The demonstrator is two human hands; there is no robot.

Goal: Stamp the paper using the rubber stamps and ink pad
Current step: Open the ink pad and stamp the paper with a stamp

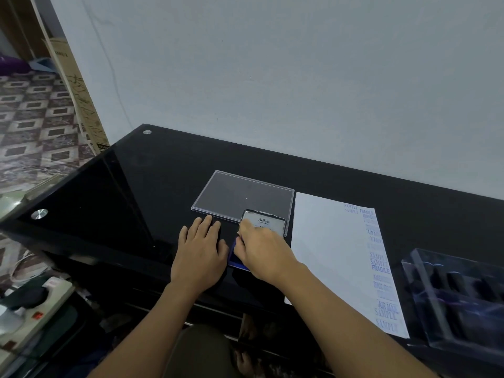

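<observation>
The left hand [200, 255] lies flat on the black glass table [131, 186], fingers straight and slightly spread, holding nothing. Its fingertips reach close to the near edge of a clear plastic tray [242, 193] that sits flat further back.

Just right of the left hand, the right hand [261, 249] covers the ink pad [236, 258], of which only a blue strip shows under the palm. The fingers curl around the pad's silver lid [264, 222], which stands tilted up behind the hand with its "Artline" label facing the camera. The thumb lies along the lid's left edge.

The paper [327, 246] lies on the table just right of the ink pad. Blue stamped words such as SAMPLE, FRAGILE and AIR MAIL run in a column down its right edge.

A clear box [425, 304] stands beside the paper at the far right, with dark stamps [458, 287] in it, blurred.
</observation>
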